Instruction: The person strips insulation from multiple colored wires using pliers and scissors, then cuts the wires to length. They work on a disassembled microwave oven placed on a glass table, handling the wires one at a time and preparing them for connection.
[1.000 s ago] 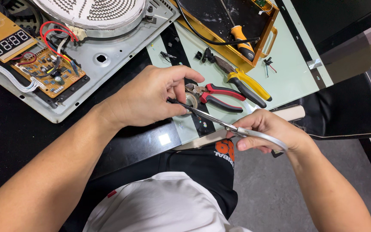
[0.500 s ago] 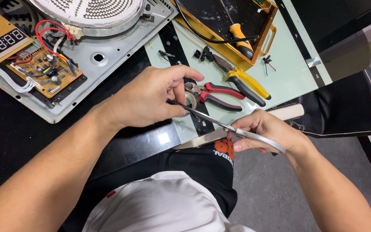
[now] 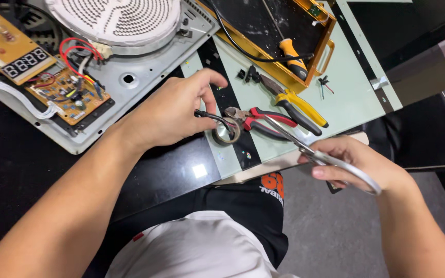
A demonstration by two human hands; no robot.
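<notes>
a: two hands are seen. a black wire (image 3: 213,116) is pinched in the closed left hand (image 3: 173,110), just above a tape roll (image 3: 226,133).

b: scissors (image 3: 319,154) are gripped by the closed right hand (image 3: 359,164), blades pointed toward red pliers (image 3: 263,121).

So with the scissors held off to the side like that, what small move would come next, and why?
Probably the right hand brings the scissors back toward the black wire that the left hand pinches beside the tape roll. The blades are shut and clear of the wire, with the red pliers between.
</notes>
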